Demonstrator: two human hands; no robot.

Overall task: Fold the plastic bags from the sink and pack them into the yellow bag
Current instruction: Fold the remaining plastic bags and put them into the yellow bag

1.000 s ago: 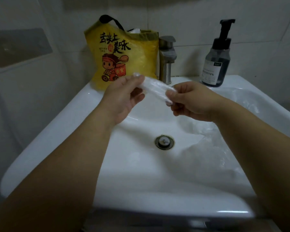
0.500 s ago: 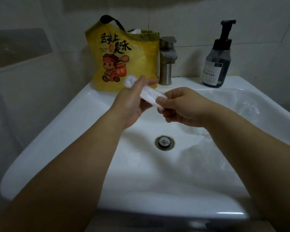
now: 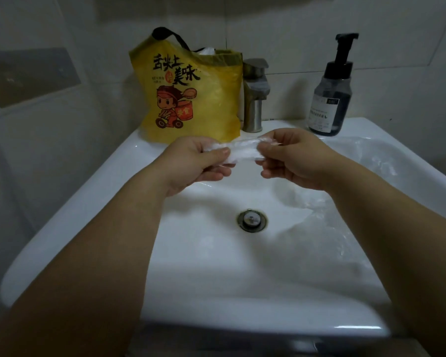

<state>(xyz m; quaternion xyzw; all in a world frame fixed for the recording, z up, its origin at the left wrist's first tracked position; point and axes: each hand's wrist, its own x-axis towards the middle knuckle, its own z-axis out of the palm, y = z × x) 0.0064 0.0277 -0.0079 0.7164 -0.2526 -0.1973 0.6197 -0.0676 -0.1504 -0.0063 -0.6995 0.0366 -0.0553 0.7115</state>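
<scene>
A clear plastic bag folded into a narrow strip (image 3: 243, 150) stretches level between my two hands above the white sink (image 3: 129, 181). My left hand (image 3: 198, 163) pinches its left end with thumb and fingers. My right hand (image 3: 294, 158) pinches its right end. The yellow bag (image 3: 191, 91) with a cartoon print and a black handle stands upright at the sink's back left, with something white showing at its mouth. More clear plastic bags (image 3: 343, 222) lie crumpled along the right side of the basin.
A steel faucet (image 3: 254, 96) rises behind my hands, right of the yellow bag. A dark pump soap bottle (image 3: 331, 99) stands on the back right rim. The drain (image 3: 252, 220) sits in the basin's middle. Tiled walls close in at the left and back.
The strip has turned from slanting down to the right to lying level. My right hand has risen and moved right, my left thumb has come onto the strip's left end, drawing it out longer.
</scene>
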